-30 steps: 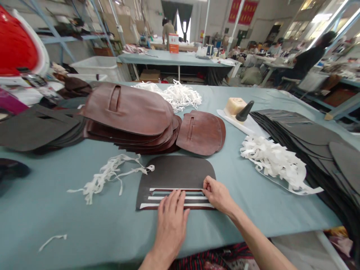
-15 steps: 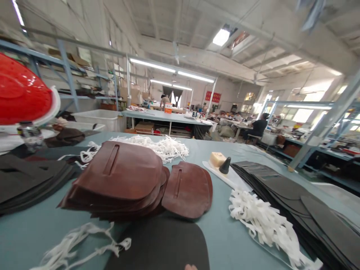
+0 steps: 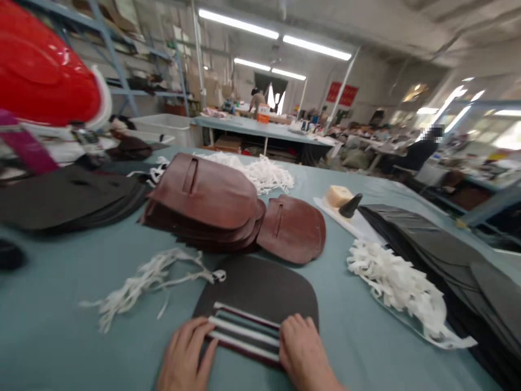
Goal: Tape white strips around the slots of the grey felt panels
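A narrow slotted piece with white strips and dark red edges (image 3: 244, 338) lies across the lower part of a dark grey rounded panel (image 3: 260, 282). My left hand (image 3: 185, 355) has thumb and forefinger at its left end. Curled over its right end are the fingers of my right hand (image 3: 304, 350). Both hands appear closed on this piece, though its underside is hidden. Just beyond the panel, a stack of brown leather flaps with a slot (image 3: 220, 190) sits beside a smaller brown slotted flap (image 3: 292, 231).
Loose white strips (image 3: 152, 282) lie at left, with a white bundle (image 3: 401, 288) at right. Stacked dark grey pieces (image 3: 431, 244) fill the right side. A yellowish block (image 3: 338, 195) and black cone (image 3: 350, 206) rest behind. A red helmet-like object (image 3: 44, 70) stands left.
The view has tilted down and shifted left. Both hands are now in view with the white-striped piece on the grey panel; before, only a fingertip showed at the bottom edge.
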A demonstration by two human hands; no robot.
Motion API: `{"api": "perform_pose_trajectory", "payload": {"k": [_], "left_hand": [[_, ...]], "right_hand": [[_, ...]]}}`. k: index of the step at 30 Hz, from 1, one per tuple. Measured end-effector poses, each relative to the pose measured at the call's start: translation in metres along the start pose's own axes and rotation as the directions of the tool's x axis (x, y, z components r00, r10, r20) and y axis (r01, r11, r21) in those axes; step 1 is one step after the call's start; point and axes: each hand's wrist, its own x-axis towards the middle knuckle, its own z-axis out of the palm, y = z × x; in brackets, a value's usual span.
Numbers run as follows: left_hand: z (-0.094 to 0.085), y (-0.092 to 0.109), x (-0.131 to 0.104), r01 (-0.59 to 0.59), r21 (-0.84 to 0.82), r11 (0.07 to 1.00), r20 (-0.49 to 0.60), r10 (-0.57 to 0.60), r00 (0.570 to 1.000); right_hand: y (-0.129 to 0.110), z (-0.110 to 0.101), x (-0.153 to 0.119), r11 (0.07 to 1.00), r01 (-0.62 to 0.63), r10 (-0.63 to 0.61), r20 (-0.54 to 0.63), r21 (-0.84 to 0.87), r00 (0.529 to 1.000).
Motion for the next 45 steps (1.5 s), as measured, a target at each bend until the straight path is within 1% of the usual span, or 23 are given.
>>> {"api": "perform_pose_trajectory", "payload": {"k": [1,2,4,6,9,13,16,19,21,24,26,29,32,37,40,42,45], "left_hand": [[-0.005,0.002,-0.002,0.058,0.01,0.998,0.056,-0.058,0.997],[-0.009,0.004,-0.002,0.103,0.008,0.995,0.096,-0.103,0.99],[-0.014,0.009,0.001,0.156,0.0,0.988,0.139,-0.155,0.978],[-0.016,0.013,0.004,0.188,-0.01,0.982,0.162,-0.184,0.97],[-0.019,0.018,0.004,0.217,-0.03,0.976,0.174,-0.208,0.962],[-0.021,0.018,0.002,0.222,-0.045,0.974,0.171,-0.211,0.962],[-0.019,0.017,0.003,0.229,-0.054,0.972,0.174,-0.216,0.961],[-0.019,0.017,0.004,0.242,-0.064,0.968,0.173,-0.228,0.958],[-0.02,0.018,0.005,0.231,-0.066,0.971,0.178,-0.216,0.96],[-0.021,0.018,0.004,0.206,-0.063,0.977,0.199,-0.19,0.961],[-0.02,0.017,0.002,0.208,-0.058,0.976,0.202,-0.192,0.96],[-0.019,0.016,0.0,0.224,-0.054,0.973,0.199,-0.209,0.957],[-0.019,0.016,0.0,0.227,-0.046,0.973,0.192,-0.215,0.958],[-0.021,0.018,0.003,0.183,-0.016,0.983,0.194,-0.176,0.965],[-0.02,0.019,0.003,0.153,0.006,0.988,0.176,-0.152,0.972],[-0.018,0.019,0.002,0.139,0.018,0.99,0.166,-0.14,0.976],[-0.017,0.019,0.002,0.13,0.03,0.991,0.157,-0.133,0.979]], "right_hand": [[-0.002,-0.006,0.0,0.999,-0.022,0.021,0.02,0.033,1.0],[-0.004,-0.011,0.001,0.998,-0.019,0.016,0.042,0.061,0.999],[-0.009,-0.016,0.005,0.996,-0.021,0.015,0.077,0.083,0.997],[-0.017,-0.016,0.009,0.996,-0.018,0.01,0.095,0.083,0.995],[-0.036,-0.009,0.02,0.995,-0.018,0.007,0.112,0.097,0.994],[-0.069,0.001,0.042,0.99,0.003,-0.019,0.112,0.138,0.994],[-0.09,0.007,0.057,0.979,0.037,-0.053,0.074,0.201,0.996],[-0.102,0.01,0.062,0.953,0.084,-0.093,0.02,0.29,0.995],[-0.105,0.011,0.059,0.944,0.114,-0.116,-0.013,0.309,0.993],[-0.104,0.015,0.052,0.944,0.183,-0.172,-0.065,0.275,0.983],[-0.102,0.018,0.047,0.941,0.21,-0.191,-0.097,0.265,0.977],[-0.1,0.022,0.045,0.936,0.205,-0.175,-0.13,0.286,0.976],[-0.1,0.022,0.045,0.941,0.2,-0.168,-0.139,0.273,0.976],[-0.105,0.02,0.044,0.956,0.242,-0.223,-0.125,0.166,0.967],[-0.107,0.02,0.042,0.957,0.269,-0.252,-0.146,0.106,0.957],[-0.103,0.02,0.038,0.96,0.27,-0.254,-0.17,0.079,0.952],[-0.09,0.016,0.029,0.96,0.271,-0.254,-0.19,0.069,0.948]]}}
